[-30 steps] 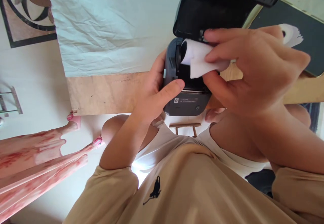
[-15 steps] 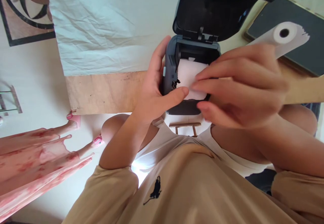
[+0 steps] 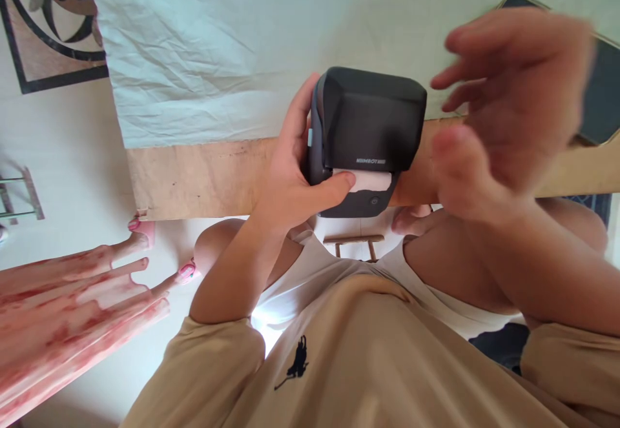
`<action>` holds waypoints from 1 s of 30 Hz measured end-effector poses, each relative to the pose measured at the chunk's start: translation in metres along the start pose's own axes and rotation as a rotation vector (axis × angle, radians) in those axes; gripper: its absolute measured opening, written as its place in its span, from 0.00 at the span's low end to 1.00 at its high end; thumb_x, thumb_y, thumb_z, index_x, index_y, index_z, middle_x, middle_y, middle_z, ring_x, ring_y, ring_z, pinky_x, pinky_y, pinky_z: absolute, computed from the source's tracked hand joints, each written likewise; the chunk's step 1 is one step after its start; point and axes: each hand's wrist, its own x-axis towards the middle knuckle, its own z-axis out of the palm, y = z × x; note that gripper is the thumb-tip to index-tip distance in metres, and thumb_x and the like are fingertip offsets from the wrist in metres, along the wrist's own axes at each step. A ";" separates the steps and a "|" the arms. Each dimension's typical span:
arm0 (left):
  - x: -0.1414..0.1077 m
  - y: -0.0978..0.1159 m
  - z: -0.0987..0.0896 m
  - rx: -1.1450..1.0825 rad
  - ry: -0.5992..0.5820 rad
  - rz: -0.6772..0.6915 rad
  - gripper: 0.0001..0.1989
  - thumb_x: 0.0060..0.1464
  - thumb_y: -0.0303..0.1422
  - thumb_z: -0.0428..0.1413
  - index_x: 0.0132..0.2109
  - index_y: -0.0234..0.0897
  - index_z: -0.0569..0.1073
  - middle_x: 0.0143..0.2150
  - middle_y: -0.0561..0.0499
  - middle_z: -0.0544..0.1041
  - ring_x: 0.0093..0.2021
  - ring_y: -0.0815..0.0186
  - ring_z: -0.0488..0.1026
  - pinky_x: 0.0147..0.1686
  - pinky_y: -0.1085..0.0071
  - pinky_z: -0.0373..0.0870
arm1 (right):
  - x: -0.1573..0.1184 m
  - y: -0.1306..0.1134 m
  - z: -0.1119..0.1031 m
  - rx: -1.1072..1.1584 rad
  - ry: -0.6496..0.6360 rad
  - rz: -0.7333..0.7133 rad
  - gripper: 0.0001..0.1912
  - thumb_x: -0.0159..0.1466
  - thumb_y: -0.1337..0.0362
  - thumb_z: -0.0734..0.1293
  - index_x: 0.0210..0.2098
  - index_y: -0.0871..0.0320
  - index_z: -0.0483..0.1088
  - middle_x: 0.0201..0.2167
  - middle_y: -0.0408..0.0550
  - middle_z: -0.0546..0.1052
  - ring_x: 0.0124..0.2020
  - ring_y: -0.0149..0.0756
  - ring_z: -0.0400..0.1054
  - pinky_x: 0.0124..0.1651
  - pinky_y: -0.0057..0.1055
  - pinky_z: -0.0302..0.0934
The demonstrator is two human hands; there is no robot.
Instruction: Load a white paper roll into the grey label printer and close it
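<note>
Printer [image 3: 367, 139], earlier open, lid [image 3: 378, 108] now down

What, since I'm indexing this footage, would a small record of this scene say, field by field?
Device: dark device, lid closed
Paper: white strip showing below the lid's lower edge
Left hand: holding the device by its left side, thumb over the strip's left end
Right hand: apart from the device, fingers spread, blurred
Table: pale, wrinkled cloth, bare wooden edge nearest the wearer
Behind right hand: dark flat object, partly hidden
Far left: pink patterned clothing on another person
</note>
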 end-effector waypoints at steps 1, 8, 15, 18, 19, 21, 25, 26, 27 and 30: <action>-0.001 0.002 0.003 -0.022 0.004 -0.007 0.38 0.41 0.30 0.62 0.60 0.44 0.61 0.48 0.50 0.72 0.56 0.59 0.68 0.56 0.64 0.67 | 0.002 -0.002 0.001 -0.010 0.002 -0.022 0.25 0.61 0.51 0.58 0.56 0.50 0.55 0.56 0.44 0.59 0.53 0.33 0.61 0.49 0.34 0.62; -0.002 0.017 0.027 -0.094 0.222 -0.131 0.21 0.42 0.35 0.57 0.47 0.41 0.69 0.43 0.49 0.74 0.42 0.63 0.74 0.40 0.68 0.72 | 0.001 0.010 0.013 0.095 -0.245 0.086 0.34 0.59 0.44 0.60 0.60 0.51 0.50 0.48 0.47 0.66 0.41 0.26 0.63 0.42 0.29 0.63; -0.002 0.017 0.019 -0.082 0.174 -0.170 0.20 0.46 0.34 0.58 0.48 0.41 0.70 0.39 0.50 0.75 0.36 0.66 0.73 0.31 0.72 0.71 | 0.004 0.011 0.013 0.017 -0.217 0.058 0.37 0.58 0.41 0.60 0.58 0.55 0.51 0.49 0.48 0.64 0.43 0.26 0.63 0.42 0.28 0.64; -0.001 0.015 0.014 -0.069 0.101 -0.168 0.17 0.48 0.35 0.59 0.47 0.42 0.71 0.38 0.51 0.74 0.39 0.65 0.73 0.35 0.72 0.72 | 0.004 0.010 0.014 -0.002 -0.211 0.070 0.36 0.58 0.41 0.60 0.58 0.56 0.51 0.49 0.49 0.64 0.43 0.26 0.63 0.42 0.27 0.64; -0.001 0.014 0.013 -0.064 0.076 -0.168 0.15 0.48 0.35 0.59 0.46 0.43 0.71 0.39 0.51 0.74 0.40 0.65 0.73 0.37 0.72 0.72 | 0.003 0.010 0.014 0.000 -0.209 0.073 0.37 0.58 0.41 0.60 0.58 0.55 0.51 0.49 0.49 0.64 0.43 0.27 0.63 0.42 0.27 0.65; 0.000 0.012 0.012 -0.073 0.043 -0.147 0.14 0.49 0.37 0.59 0.45 0.44 0.71 0.41 0.52 0.75 0.45 0.64 0.74 0.42 0.71 0.73 | 0.002 0.012 0.014 0.020 -0.205 0.071 0.37 0.58 0.41 0.60 0.59 0.54 0.51 0.50 0.49 0.64 0.44 0.27 0.64 0.43 0.28 0.65; 0.005 0.009 0.015 -0.175 0.006 -0.037 0.17 0.53 0.46 0.52 0.47 0.45 0.70 0.49 0.51 0.74 0.58 0.59 0.69 0.54 0.67 0.69 | 0.002 0.016 0.015 0.095 -0.185 0.043 0.36 0.60 0.45 0.61 0.61 0.54 0.49 0.53 0.48 0.63 0.46 0.26 0.63 0.48 0.27 0.64; 0.006 0.010 0.016 -0.203 0.007 -0.025 0.18 0.55 0.47 0.49 0.48 0.44 0.69 0.50 0.52 0.74 0.59 0.59 0.68 0.56 0.66 0.68 | 0.002 0.017 0.016 0.112 -0.176 0.045 0.36 0.60 0.46 0.61 0.62 0.54 0.48 0.53 0.48 0.63 0.46 0.25 0.63 0.49 0.27 0.64; 0.007 0.010 0.018 -0.227 0.009 -0.026 0.18 0.57 0.46 0.47 0.49 0.44 0.69 0.50 0.52 0.74 0.59 0.60 0.68 0.57 0.66 0.67 | 0.002 0.018 0.016 0.123 -0.170 0.052 0.36 0.60 0.47 0.61 0.62 0.55 0.48 0.52 0.48 0.64 0.45 0.25 0.63 0.49 0.27 0.64; 0.009 0.014 0.018 -0.301 0.032 -0.050 0.16 0.61 0.41 0.43 0.50 0.44 0.69 0.47 0.53 0.75 0.58 0.62 0.69 0.58 0.66 0.66 | 0.002 0.018 0.017 0.130 -0.170 0.079 0.34 0.62 0.48 0.59 0.63 0.54 0.47 0.52 0.47 0.65 0.46 0.25 0.64 0.52 0.28 0.65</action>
